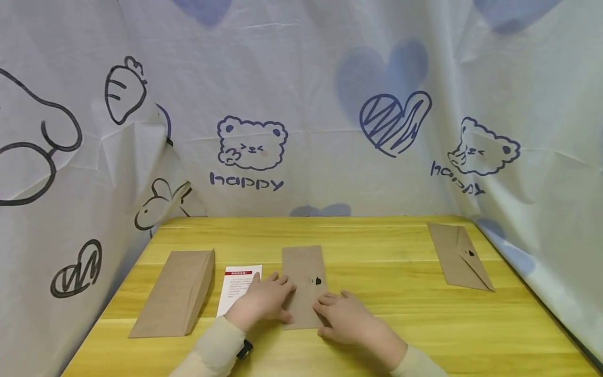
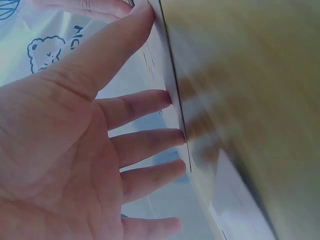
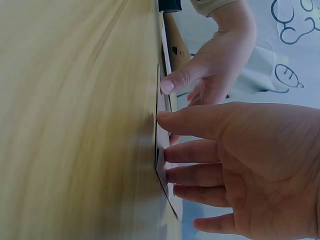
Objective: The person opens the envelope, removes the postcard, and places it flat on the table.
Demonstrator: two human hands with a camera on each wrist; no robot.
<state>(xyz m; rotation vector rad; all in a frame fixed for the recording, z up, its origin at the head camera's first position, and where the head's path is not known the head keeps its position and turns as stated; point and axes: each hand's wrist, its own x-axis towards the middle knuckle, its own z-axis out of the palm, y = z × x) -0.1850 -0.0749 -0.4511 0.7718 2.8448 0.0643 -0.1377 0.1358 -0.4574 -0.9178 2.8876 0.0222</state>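
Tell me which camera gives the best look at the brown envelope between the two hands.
The head view: it shows the brown envelope from above, nearly whole, with its small dark mark, between the left hand and right hand. Both wrist views catch it only almost edge-on, as a thin strip.

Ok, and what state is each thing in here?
Middle envelope: marked side up; sealing unclear.
Left hand: fingers extended, touching middle envelope.
Right hand: fingers extended, touching it too.
Right envelope: lying flat, flap folded over.
Left envelope: lying down; sealing unclear.
Card: print up, partly covered by left hand.
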